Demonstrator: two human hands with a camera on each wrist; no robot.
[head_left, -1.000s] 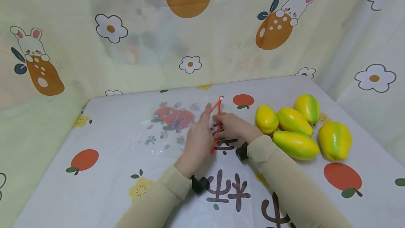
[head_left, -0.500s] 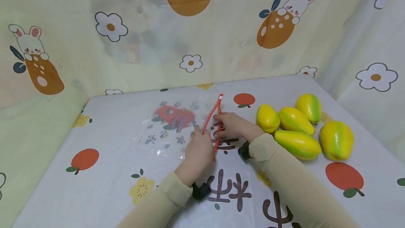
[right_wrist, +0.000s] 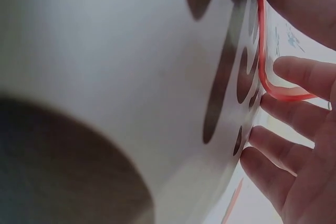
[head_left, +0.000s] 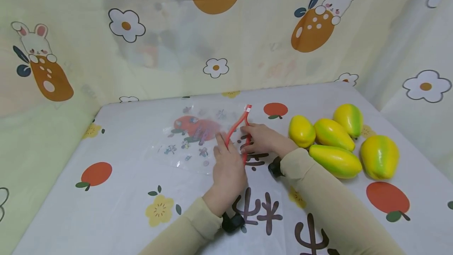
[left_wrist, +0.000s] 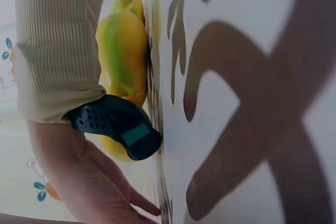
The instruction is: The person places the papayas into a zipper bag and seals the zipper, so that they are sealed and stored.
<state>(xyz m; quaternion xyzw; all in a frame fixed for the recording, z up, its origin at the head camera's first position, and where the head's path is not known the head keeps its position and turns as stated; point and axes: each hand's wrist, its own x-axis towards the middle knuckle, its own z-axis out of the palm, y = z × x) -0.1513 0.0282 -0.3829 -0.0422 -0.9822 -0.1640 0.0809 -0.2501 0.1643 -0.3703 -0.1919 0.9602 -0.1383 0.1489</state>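
A clear plastic bag (head_left: 187, 156) with small printed figures and a red edging strip (head_left: 245, 115) lies on the table in the head view. Its red edges spread into a narrow V from a white-marked end. My left hand (head_left: 229, 168) holds the left edge, the strip running in at its fingertips. At the other edge is my right hand (head_left: 263, 139), thumb and index finger touching the strip apart from each other. The right wrist view has these fingers (right_wrist: 310, 77) extended and spread beside the red strip (right_wrist: 262, 51). In the left wrist view the right hand (left_wrist: 89, 182) appears beyond the table surface.
Several yellow-green papayas (head_left: 334, 135) are grouped right of the right forearm. The printed tablecloth (head_left: 124, 211) carries flat fruit, flower and character patterns. A patterned curtain (head_left: 170, 62) rises behind the table and along both sides.
My left hand has drawn back from the far part of the strip and taken the left edge, pulling it leftward, so the red edges stand wider apart. The right hand has stayed nearly in place.
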